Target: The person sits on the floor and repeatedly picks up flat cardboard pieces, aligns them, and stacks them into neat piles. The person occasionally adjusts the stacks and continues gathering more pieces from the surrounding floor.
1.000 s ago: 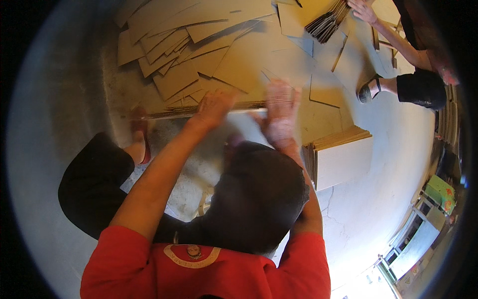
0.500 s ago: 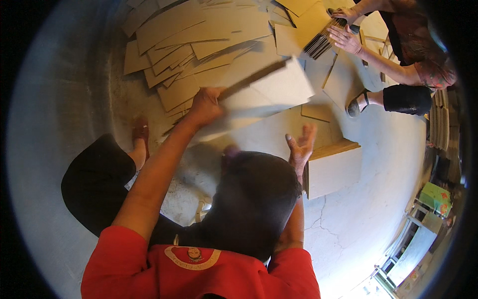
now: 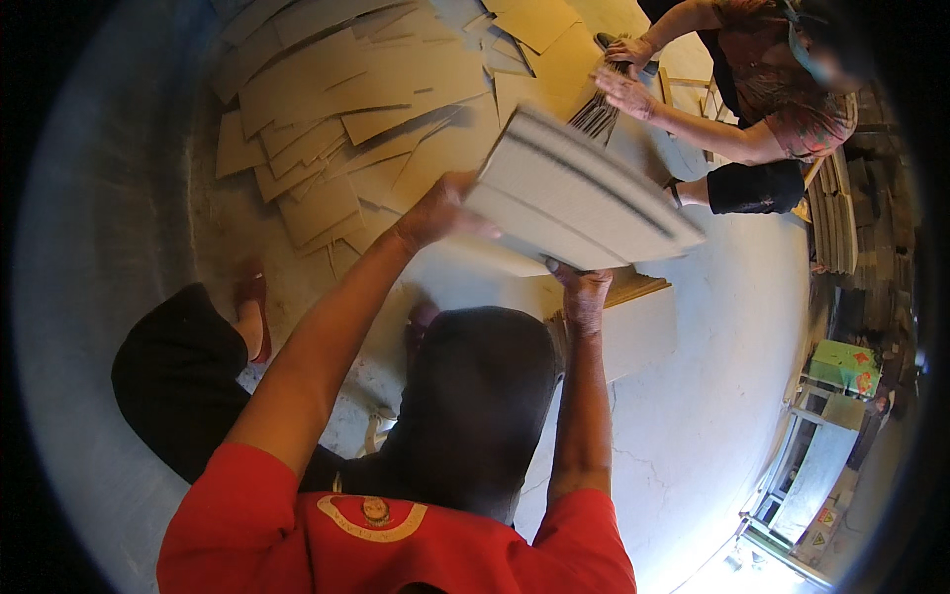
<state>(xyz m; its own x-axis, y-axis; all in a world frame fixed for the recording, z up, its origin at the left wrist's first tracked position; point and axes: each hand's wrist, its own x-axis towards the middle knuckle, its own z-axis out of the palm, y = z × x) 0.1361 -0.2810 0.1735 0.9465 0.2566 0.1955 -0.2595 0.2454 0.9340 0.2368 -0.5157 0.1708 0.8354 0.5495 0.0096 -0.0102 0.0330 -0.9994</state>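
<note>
A small stack of tan cardboard sheets (image 3: pixel 564 188) is up in front of me, tilted and blurred by motion, with dark bands along its upper side. My left hand (image 3: pixel 440 213) grips its left end, the fingers smeared. Along the lower edge, my right hand (image 3: pixel 584 292) is closed on the stack, its thumb on the near side and its other fingers hidden behind. Beneath the right hand, a neat stack of cardboard (image 3: pixel 633 332) rests on the floor, partly covered by my forearm.
Many loose cardboard sheets (image 3: pixel 366 79) lie spread over the floor at the far left. At the far right a co-worker's hands (image 3: pixel 628 89) press a bundle of cardboard (image 3: pixel 597 117). Piled boards (image 3: pixel 833 223), a green box (image 3: pixel 843 366) and a bench (image 3: pixel 816 475) line the right side.
The cardboard stack has swung right and turned to show its broad face. My right hand, open and apart from it before, has closed on its lower edge. The view has shifted slightly.
</note>
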